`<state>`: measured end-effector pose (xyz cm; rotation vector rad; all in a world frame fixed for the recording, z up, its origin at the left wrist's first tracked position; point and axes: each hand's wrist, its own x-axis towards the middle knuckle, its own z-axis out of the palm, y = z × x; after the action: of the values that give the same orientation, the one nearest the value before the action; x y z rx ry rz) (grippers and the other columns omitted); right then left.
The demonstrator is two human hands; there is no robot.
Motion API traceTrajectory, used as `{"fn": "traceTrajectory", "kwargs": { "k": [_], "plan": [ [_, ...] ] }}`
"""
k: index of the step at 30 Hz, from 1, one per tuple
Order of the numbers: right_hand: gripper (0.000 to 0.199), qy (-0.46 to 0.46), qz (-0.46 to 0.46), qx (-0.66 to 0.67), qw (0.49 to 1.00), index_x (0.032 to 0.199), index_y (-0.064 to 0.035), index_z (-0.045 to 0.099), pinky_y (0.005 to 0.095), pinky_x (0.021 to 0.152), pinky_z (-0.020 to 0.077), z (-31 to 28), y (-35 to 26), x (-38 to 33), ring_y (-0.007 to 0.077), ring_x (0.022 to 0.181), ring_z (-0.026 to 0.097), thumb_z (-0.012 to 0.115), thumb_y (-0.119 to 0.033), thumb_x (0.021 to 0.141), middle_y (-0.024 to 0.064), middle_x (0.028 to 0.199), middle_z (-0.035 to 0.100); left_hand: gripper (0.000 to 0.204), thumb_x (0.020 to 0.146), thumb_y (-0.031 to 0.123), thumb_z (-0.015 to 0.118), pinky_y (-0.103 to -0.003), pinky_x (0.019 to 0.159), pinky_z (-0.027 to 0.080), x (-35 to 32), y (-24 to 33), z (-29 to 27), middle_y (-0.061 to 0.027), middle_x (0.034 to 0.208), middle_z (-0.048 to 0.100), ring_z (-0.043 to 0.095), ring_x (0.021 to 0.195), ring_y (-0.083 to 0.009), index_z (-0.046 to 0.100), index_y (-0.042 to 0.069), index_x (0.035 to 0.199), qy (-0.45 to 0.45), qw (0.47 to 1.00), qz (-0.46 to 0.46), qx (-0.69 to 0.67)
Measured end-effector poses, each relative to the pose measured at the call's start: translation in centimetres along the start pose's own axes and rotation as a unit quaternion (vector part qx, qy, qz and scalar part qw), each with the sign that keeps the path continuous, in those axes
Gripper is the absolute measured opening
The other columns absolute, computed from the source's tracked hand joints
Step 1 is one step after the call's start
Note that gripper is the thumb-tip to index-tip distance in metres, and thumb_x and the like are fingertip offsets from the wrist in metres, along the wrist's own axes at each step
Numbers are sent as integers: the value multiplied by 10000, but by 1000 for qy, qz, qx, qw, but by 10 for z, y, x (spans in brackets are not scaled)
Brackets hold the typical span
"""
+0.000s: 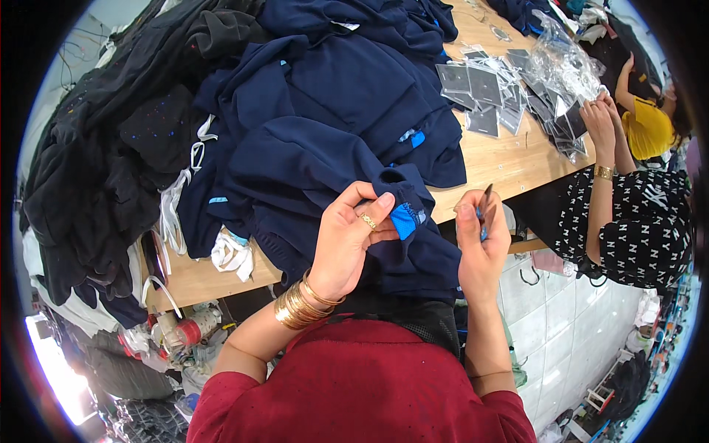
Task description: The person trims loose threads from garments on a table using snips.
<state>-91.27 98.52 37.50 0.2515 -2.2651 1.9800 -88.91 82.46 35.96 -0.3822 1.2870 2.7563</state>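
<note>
My left hand (343,240) pinches the edge of a navy garment (288,162) between thumb and fingers. At the pinched edge a bright blue piece of fabric (404,221) faces up, just beyond my fingertips. The rest of the garment spreads across the table and hangs over its near edge. Just right of the blue piece, apart from the cloth, my right hand (486,247) is closed around small thread snips (485,209). Their dark pointed tip sticks up past my fingers and a bit of blue shows in the palm; most of the tool is hidden.
More navy garments lie heaped on the wooden table (487,159). A pile of black clothing (103,170) rises at the left, beside white straps (233,255). Flat dark packets (484,85) and clear plastic (561,55) lie far right, where a co-worker's hands (600,118) are.
</note>
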Motion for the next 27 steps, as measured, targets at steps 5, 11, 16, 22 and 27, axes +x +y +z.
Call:
{"fn": "traceTrajectory", "kwargs": {
  "k": [5,11,16,22,27],
  "plan": [
    [27,-178,-36,130,975,819,-19,563,211,635,413,-14,1,0,93,695,528,580,-31,836,31,739,559,112,891,177,576,-260,689,507,1,1,-1,-28,811,644,631,726,-114,509,88,884,-8,1000,-10,-19],
    [238,-129,31,-30,991,992,-64,640,170,577,337,-13,-3,4,44,631,435,654,-17,760,-18,808,553,128,898,203,567,-218,671,470,0,3,-4,10,796,616,588,719,-70,546,79,916,-1,1000,-5,2],
    [276,-118,17,-20,993,1023,-49,638,190,562,337,1,1,18,52,622,439,679,-52,750,0,819,547,152,875,151,602,-174,635,415,-2,4,-3,33,772,587,518,700,-19,594,21,954,-20,987,30,159],
    [151,-191,84,-18,978,768,11,576,211,557,334,6,3,18,41,624,403,674,-102,788,-17,626,450,280,815,75,658,-174,661,423,-1,18,-4,-31,799,617,544,744,-37,516,20,1050,-69,962,72,255],
    [161,-161,177,34,970,761,-1,570,202,530,289,6,0,17,27,608,363,683,-114,787,-40,641,424,379,788,33,671,-203,729,443,-5,18,-10,-53,865,619,565,818,-69,468,24,1108,-102,964,76,235]
  ]
}}
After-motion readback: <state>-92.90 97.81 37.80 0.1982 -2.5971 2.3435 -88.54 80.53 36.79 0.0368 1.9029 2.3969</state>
